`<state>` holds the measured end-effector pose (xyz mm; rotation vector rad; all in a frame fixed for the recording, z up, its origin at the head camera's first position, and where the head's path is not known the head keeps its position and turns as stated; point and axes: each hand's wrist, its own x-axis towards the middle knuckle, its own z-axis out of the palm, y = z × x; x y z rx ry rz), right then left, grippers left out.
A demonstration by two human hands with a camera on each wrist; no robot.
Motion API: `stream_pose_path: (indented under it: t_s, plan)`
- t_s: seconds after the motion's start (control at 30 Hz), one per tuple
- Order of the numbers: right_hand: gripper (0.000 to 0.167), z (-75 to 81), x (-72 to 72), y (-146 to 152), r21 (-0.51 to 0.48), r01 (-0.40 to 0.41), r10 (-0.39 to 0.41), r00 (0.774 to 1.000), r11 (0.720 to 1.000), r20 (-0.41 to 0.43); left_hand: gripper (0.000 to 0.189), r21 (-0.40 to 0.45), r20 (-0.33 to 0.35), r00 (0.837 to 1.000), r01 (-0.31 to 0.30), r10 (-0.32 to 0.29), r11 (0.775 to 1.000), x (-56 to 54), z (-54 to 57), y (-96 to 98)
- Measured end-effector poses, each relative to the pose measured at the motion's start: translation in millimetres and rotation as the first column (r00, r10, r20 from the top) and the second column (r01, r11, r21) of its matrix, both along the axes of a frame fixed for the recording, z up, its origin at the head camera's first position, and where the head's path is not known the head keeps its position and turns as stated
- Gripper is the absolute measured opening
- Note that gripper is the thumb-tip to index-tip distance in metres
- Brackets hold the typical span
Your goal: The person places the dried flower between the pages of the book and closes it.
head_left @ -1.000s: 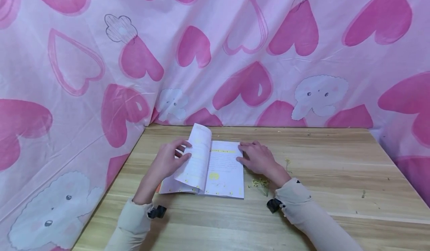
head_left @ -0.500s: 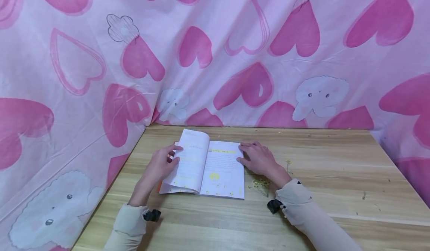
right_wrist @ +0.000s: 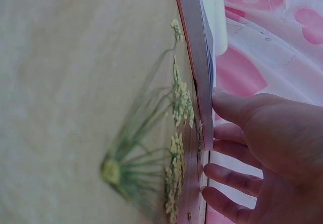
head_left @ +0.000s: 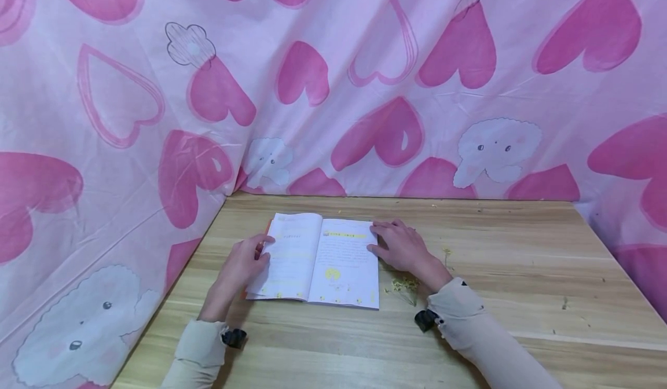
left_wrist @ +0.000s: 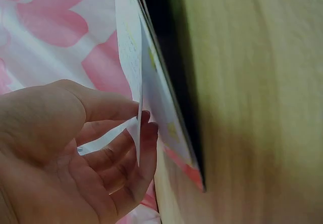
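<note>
From above, an open booklet (head_left: 318, 260) lies on the wooden table (head_left: 495, 296); its print is unreadable. The left hand (head_left: 241, 265) pinches a page edge, and up close its fingers (left_wrist: 144, 148) curl round it. The right hand (right_wrist: 262, 153) lies flat and relaxed beside blurred dried flowers (right_wrist: 171, 133).

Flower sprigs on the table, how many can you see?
2: one dried sprig beside the book's lower right corner by the right wrist, one smaller sprig farther right. Others could be hidden.

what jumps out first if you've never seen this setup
The open book lying flat mid-table, the left hand pinching its left page and the right hand resting on its right edge. Behind, a pink heart-print cloth; a dried flower sprig lies by the right wrist.
</note>
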<state>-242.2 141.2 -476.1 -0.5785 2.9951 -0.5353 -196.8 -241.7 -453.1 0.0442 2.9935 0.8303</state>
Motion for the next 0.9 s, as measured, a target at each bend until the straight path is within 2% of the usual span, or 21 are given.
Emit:
stream_pose_path:
  t_s: [0.3, 0.4, 0.53, 0.57, 0.63, 0.67, 0.73, 0.77, 0.83, 0.9]
  plan:
    - [0.062, -0.4, -0.2, 0.6, -0.006, -0.001, 0.001, 1.000, 1.000, 0.002, 0.038, -0.064, 0.044, 0.999, -0.017, 0.020, 0.998, 0.3, -5.8, -0.2]
    - [0.061, -0.7, -0.2, 1.2, -0.005, -0.007, 0.007, 1.000, 1.000, -0.006, 0.042, -0.138, 0.035, 0.999, -0.028, 0.033, 0.990, 3.0, -4.3, 8.0]
    - [0.061, -1.1, -0.6, 0.4, -0.005, -0.008, 0.008, 1.000, 1.000, -0.008, 0.052, -0.273, 0.008, 0.999, -0.049, 0.053, 0.961, 6.2, -1.8, 25.4]
    - [0.061, -1.4, -0.8, 0.0, -0.005, -0.005, 0.005, 1.000, 1.000, -0.006, 0.052, -0.300, -0.016, 0.999, -0.048, 0.045, 0.953, 6.1, -2.0, 30.3]
    - [0.061, -2.0, -0.8, -0.7, 0.002, -0.006, 0.006, 1.000, 1.000, -0.010, 0.045, -0.334, -0.077, 0.997, -0.018, -0.008, 0.942, 4.4, -4.3, 39.2]
    - [0.061, -1.8, -0.5, -1.0, 0.005, -0.007, 0.007, 1.000, 1.000, -0.011, 0.040, -0.329, -0.119, 0.992, 0.011, -0.053, 0.944, 2.9, -6.3, 43.2]
    - [0.061, -1.6, 0.4, -1.8, 0.011, -0.008, 0.008, 1.000, 1.000, -0.016, 0.035, -0.302, -0.188, 0.970, 0.092, -0.154, 0.949, -0.3, -9.0, 51.7]
    - [0.060, -1.2, 1.2, -2.1, 0.012, -0.009, 0.010, 1.000, 1.000, -0.018, 0.040, -0.284, -0.212, 0.955, 0.144, -0.208, 0.948, -2.4, -10.0, 55.9]
    - [0.060, -0.4, 3.1, -2.4, 0.007, -0.008, 0.008, 1.000, 1.000, -0.019, 0.054, -0.234, -0.229, 0.926, 0.248, -0.301, 0.940, -6.4, -10.4, 64.3]
    - [0.060, -0.3, 4.9, -2.5, -0.004, -0.006, 0.006, 1.000, 1.000, -0.020, 0.060, -0.199, -0.196, 0.917, 0.309, -0.347, 0.930, -10.4, -9.2, 72.1]
